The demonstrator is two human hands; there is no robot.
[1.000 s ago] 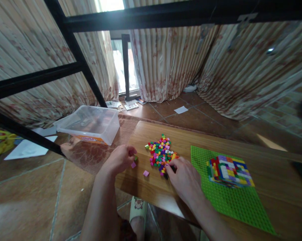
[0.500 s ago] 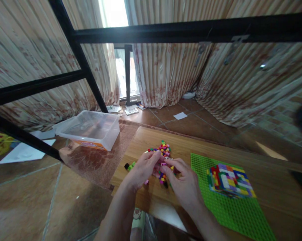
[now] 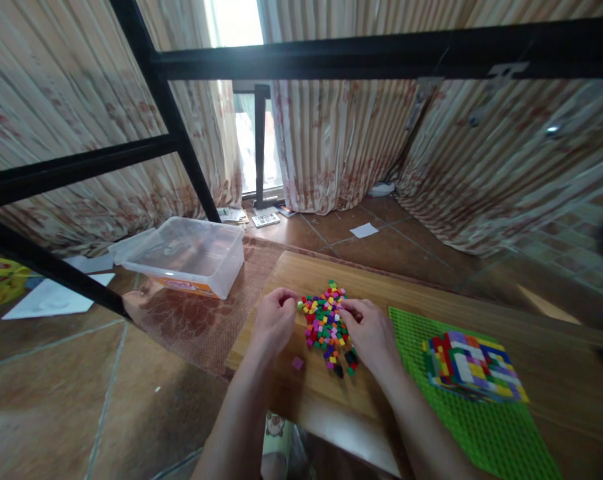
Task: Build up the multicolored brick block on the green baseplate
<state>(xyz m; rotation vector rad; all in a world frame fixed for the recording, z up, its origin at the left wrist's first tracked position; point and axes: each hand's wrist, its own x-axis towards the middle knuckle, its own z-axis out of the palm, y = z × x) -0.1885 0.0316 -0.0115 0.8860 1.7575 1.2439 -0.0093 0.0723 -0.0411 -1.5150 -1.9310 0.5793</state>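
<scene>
A heap of small coloured bricks (image 3: 325,322) lies on the wooden board (image 3: 301,393). My left hand (image 3: 274,322) rests at the heap's left edge with its fingers curled in; what they pinch is hidden. My right hand (image 3: 369,333) sits at the heap's right side, fingertips pinched over the bricks. A single pink brick (image 3: 297,363) lies apart on the board below my left hand. To the right lies a green studded baseplate (image 3: 461,427) with a multicoloured block of bricks (image 3: 474,368) built on it.
A clear plastic tub (image 3: 186,257) stands on the floor mat to the left. Black metal bars (image 3: 191,167) cross the view overhead. Striped curtains hang behind. Papers (image 3: 51,303) lie on the tiled floor at left. A slippered foot (image 3: 276,433) shows below the board.
Both hands came together above the heap half a second ago, then parted to its two sides. The left hand has moved in from the loose pink bricks to the heap's edge.
</scene>
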